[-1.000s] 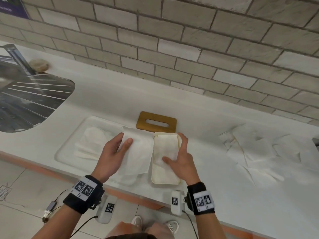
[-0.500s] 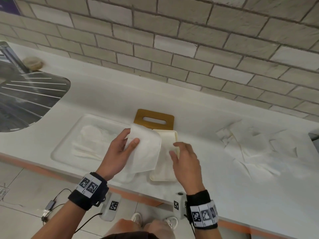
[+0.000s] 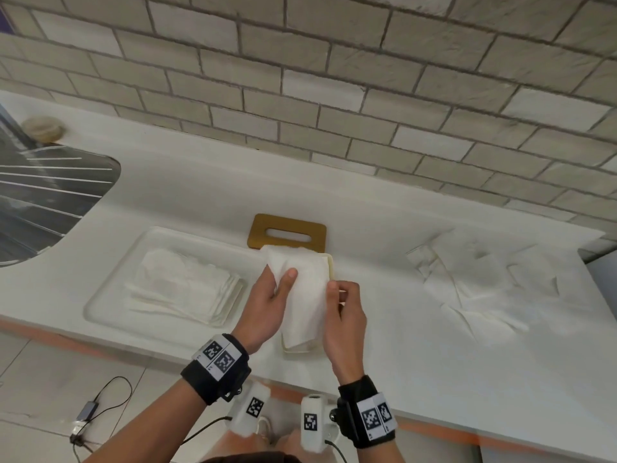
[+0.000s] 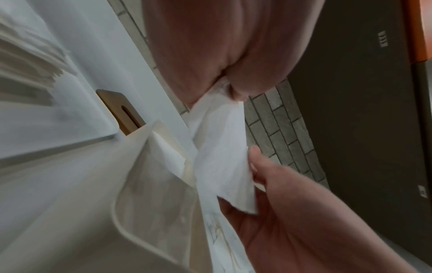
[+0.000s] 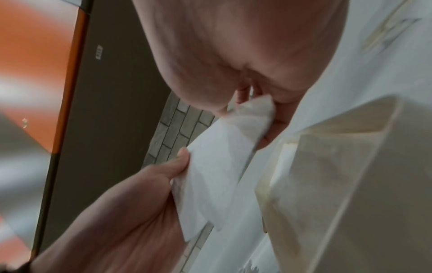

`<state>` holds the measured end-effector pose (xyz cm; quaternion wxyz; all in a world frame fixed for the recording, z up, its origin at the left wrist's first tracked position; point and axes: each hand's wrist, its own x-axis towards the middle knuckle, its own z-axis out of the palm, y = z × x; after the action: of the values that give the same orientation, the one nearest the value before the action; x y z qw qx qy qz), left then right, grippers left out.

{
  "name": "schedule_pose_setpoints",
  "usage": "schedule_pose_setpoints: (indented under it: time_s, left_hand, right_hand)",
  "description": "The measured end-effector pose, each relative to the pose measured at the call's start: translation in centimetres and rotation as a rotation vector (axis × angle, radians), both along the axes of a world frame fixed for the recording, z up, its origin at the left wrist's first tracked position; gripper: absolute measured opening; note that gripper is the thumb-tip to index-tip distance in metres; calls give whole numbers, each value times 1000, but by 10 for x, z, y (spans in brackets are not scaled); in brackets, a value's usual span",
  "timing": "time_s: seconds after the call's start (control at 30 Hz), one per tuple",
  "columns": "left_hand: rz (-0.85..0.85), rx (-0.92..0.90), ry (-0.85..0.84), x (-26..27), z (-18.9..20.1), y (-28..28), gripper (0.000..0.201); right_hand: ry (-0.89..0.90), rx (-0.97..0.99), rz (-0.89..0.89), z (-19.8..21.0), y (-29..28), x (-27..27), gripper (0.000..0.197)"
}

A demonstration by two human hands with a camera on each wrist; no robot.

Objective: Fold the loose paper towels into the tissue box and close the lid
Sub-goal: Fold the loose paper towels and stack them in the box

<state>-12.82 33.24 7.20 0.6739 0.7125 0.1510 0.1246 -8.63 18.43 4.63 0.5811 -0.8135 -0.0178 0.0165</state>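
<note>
- The left hand (image 3: 267, 297) pinches 1 paper towel (image 3: 305, 289) along its left edge, thumb on top and fingers curled beneath. The right hand (image 3: 344, 310) pinches the right edge between thumb and fingertips. Both wrist views confirm the 2 grips.
- The towel hangs just above the open tissue box (image 3: 330, 267), a cream tray lying lengthwise toward the person, and hides most of it. The wooden lid (image 3: 287, 232) lies flat on the counter (image 3: 400, 329), touching or just behind the box's far end.
- Risk: the sheet looks only loosely folded. If released unevenly, 1 side could drape over the rim and likely jam the lid later.
- Risk: thin paper held at 2 edges may tear if the hands pull apart while tucking it in.
- Risk: the box sits near the counter's front edge. A downward push at its near end could tip or slide it off.
- A stack of folded towels (image 3: 187, 289) waits in the shallow tray (image 3: 110, 285) to the left, and loose crumpled sheets (image 3: 477, 282) lie well apart on the right. Overfilling could stop the lid from seating.
</note>
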Motion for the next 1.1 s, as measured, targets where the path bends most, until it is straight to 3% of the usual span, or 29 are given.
schedule_pose_setpoints:
  time_s: [0.1,0.23,0.33,0.43,0.5,0.73,0.97,1.1]
  left_hand:
    - [-33,-78,28,4,-7,4,41]
    - [-131,-113,267,1,-31,11,54]
    - [-202,-124,357,-5,-40,15,51]
    - [-234,-87,396,-6,-49,18,50]
    - [-241,-79,383,-5,-52,18,51]
    - [-251,-56,356,-12,-51,15,35]
    - [-334,163,377,-5,-52,0,25]
    - [-402,160,379,-11,-36,14,29]
  right_hand:
    - [11,-11,-35,-6,-14,0,17]
    - [49,-178,-20,-27,-18,7,24]
    - [64,-284,10,-35,-18,12,24]
    - [91,-314,60,-29,-17,15,12]
    - [79,-265,81,-18,-19,18,7]
    - [-7,124,102,32,-21,36,29]
    - [85,547,226,77,-11,45,13]
    - [47,535,219,73,-16,41,12]
